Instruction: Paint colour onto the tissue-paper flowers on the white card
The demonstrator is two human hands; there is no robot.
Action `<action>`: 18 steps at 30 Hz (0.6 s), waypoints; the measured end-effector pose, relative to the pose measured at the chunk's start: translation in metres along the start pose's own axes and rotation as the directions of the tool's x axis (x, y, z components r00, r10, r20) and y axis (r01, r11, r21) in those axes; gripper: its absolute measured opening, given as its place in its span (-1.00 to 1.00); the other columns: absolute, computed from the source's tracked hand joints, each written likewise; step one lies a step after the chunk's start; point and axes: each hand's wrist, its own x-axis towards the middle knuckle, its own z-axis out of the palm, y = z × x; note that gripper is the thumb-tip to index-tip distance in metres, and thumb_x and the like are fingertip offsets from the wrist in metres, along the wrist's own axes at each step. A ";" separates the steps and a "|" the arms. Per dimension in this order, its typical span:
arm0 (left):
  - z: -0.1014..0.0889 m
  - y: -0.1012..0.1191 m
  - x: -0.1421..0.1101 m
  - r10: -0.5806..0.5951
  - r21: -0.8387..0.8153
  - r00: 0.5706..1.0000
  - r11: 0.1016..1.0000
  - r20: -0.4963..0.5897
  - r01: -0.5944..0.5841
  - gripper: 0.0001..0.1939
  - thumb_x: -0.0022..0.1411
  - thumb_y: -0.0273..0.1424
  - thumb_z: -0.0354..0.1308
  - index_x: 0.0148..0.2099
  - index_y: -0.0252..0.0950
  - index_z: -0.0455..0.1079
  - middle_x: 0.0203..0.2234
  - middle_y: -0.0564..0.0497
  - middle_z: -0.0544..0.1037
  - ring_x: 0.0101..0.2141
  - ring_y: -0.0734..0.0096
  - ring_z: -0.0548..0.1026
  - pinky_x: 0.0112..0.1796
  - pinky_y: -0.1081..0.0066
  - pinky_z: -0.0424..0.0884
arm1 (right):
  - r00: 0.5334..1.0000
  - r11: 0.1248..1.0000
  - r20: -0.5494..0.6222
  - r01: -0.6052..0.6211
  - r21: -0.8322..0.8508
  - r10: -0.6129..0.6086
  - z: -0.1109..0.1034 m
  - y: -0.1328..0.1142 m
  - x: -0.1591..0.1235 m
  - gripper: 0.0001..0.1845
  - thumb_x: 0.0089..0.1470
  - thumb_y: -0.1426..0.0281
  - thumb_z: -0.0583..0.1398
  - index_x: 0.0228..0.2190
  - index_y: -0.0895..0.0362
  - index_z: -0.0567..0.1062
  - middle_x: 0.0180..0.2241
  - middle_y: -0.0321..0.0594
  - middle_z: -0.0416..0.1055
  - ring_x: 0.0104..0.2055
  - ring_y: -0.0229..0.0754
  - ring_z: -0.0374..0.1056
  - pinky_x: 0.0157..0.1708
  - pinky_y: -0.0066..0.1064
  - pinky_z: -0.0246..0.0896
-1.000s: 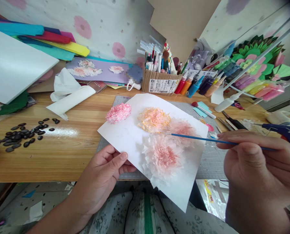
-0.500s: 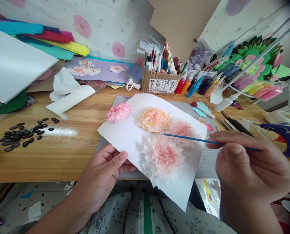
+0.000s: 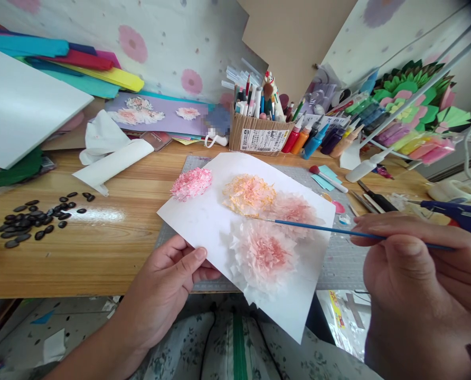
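Note:
My left hand (image 3: 176,279) pinches the lower left edge of a white sheet of paper (image 3: 204,227), thumb on top. Between the fingers of my right hand (image 3: 413,274) is a thin blue paintbrush (image 3: 330,229), held nearly level across the sheet. Its tip lies by the lower edge of an orange-edged paper flower (image 3: 249,194). Below the brush sits a large pale pink paper flower (image 3: 264,256). Another pink flower (image 3: 297,214) is partly behind the brush. A bright pink flower (image 3: 191,183) rests at the sheet's left corner.
A grey cutting mat (image 3: 338,269) lies under the sheet. Black pebble-like pieces (image 3: 33,219) are scattered at left, near a curled white paper (image 3: 116,161). Behind stand a cardboard box of pens (image 3: 259,134) and paint bottles (image 3: 314,140). A blue glue gun (image 3: 453,211) lies at right.
My right hand has shifted to the right, drawing the paintbrush's tip slightly right along the orange-edged flower's lower edge. My left hand and the sheet stay nearly still.

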 end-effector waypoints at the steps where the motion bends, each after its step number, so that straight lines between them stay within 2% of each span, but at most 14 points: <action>1: 0.000 0.000 0.000 0.000 -0.002 1.000 1.000 0.003 0.000 -0.71 0.07 -0.23 0.52 -0.18 -0.23 0.62 -0.34 -0.02 0.69 -0.31 0.26 0.63 -0.27 0.27 0.66 | 1.000 0.999 0.007 0.002 0.042 -0.002 0.001 -0.001 0.000 -0.91 0.15 0.31 0.34 -0.38 0.04 0.58 -0.40 -0.27 0.58 -0.45 -0.17 0.47 -0.36 -0.22 0.37; 3: 0.000 0.000 0.001 0.001 -0.009 1.000 1.000 -0.003 -0.001 -0.70 0.05 -0.22 0.53 -0.20 -0.23 0.63 -0.34 -0.03 0.69 -0.32 0.25 0.63 -0.28 0.27 0.67 | 0.999 0.998 0.034 -0.044 0.049 0.042 0.003 -0.007 0.000 -0.95 0.15 0.36 0.34 -0.37 0.04 0.58 -0.37 -0.28 0.58 -0.43 -0.19 0.47 -0.27 -0.21 0.39; 5: 0.001 0.000 0.001 0.002 -0.016 1.000 1.000 -0.014 -0.003 -0.69 0.03 -0.21 0.55 -0.21 -0.23 0.63 -0.34 -0.04 0.69 -0.32 0.24 0.64 -0.28 0.27 0.67 | 0.995 0.995 0.036 -0.088 -0.038 0.089 0.003 -0.015 0.000 -0.94 0.16 0.35 0.33 -0.37 0.02 0.58 -0.37 -0.30 0.58 -0.39 -0.19 0.47 -0.19 -0.20 0.38; 8: 0.002 0.000 0.002 0.002 -0.013 1.000 1.000 -0.014 -0.002 -0.69 0.01 -0.22 0.55 -0.22 -0.22 0.64 -0.35 -0.03 0.69 -0.33 0.25 0.63 -0.30 0.29 0.67 | 0.988 0.983 0.028 -0.145 -0.110 0.149 0.001 -0.021 0.002 -0.93 0.16 0.31 0.33 -0.37 0.00 0.57 -0.33 -0.29 0.58 -0.35 -0.17 0.47 -0.21 -0.19 0.35; 11: 0.003 0.001 0.001 0.000 -0.005 1.000 1.000 -0.016 0.000 -0.68 0.03 -0.22 0.54 -0.17 -0.19 0.65 -0.33 -0.02 0.70 -0.33 0.25 0.64 -0.30 0.30 0.67 | 0.997 0.997 0.027 -0.072 -0.031 0.073 -0.002 -0.014 0.003 -0.95 0.16 0.31 0.33 -0.35 0.00 0.59 -0.33 -0.27 0.59 -0.39 -0.14 0.47 -0.32 -0.20 0.33; 15: 0.001 0.000 0.001 -0.013 -0.006 1.000 1.000 -0.014 0.013 -0.66 0.06 -0.20 0.52 -0.12 -0.18 0.65 -0.25 -0.04 0.72 -0.32 0.24 0.64 -0.28 0.28 0.67 | 0.977 0.983 0.102 0.184 0.022 -0.185 -0.001 -0.005 0.003 -0.92 0.15 0.44 0.32 -0.29 0.02 0.62 -0.42 -0.31 0.56 -0.36 -0.13 0.48 -0.30 -0.21 0.32; 16: 0.000 0.000 0.000 -0.017 -0.007 1.000 1.000 -0.011 0.017 -0.66 0.06 -0.20 0.52 -0.12 -0.17 0.65 -0.24 -0.05 0.72 -0.32 0.23 0.65 -0.27 0.28 0.66 | 0.975 0.980 0.098 0.199 0.017 -0.200 -0.001 -0.006 0.002 -0.91 0.14 0.46 0.32 -0.29 0.02 0.62 -0.42 -0.31 0.56 -0.34 -0.13 0.48 -0.28 -0.20 0.33; 18: 0.000 0.000 0.000 -0.026 -0.003 1.000 1.000 -0.008 0.026 -0.66 0.05 -0.22 0.53 -0.12 -0.17 0.65 -0.24 -0.05 0.72 -0.31 0.23 0.65 -0.26 0.27 0.66 | 0.991 0.993 0.083 0.108 -0.041 -0.104 -0.001 -0.012 0.000 -0.94 0.14 0.43 0.32 -0.31 0.02 0.61 -0.37 -0.31 0.58 -0.30 -0.14 0.48 -0.21 -0.19 0.35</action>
